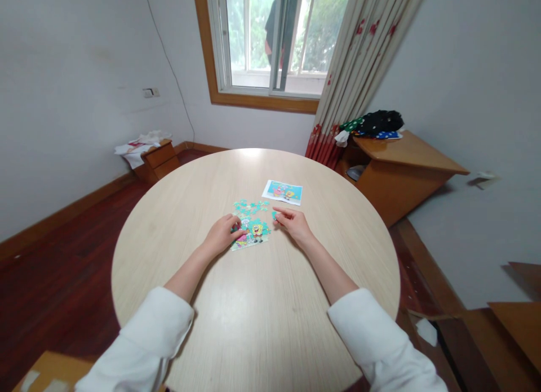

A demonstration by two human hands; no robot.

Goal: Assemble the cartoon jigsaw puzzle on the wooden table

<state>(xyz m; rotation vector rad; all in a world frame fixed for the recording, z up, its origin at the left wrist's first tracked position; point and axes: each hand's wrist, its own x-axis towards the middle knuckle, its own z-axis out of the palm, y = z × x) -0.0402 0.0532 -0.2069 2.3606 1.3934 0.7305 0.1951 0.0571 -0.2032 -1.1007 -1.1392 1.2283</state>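
Though indoors, a daylit table, window beyond.

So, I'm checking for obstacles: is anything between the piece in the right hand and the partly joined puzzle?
Nothing visible: only tabletop shows between the piece and the right side of the puzzle. The left hand is at the opposite side; loose pieces lie beyond the puzzle.

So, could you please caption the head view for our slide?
Left hand at a partly assembled puzzle, right hand holding a piece, printed picture beyond.
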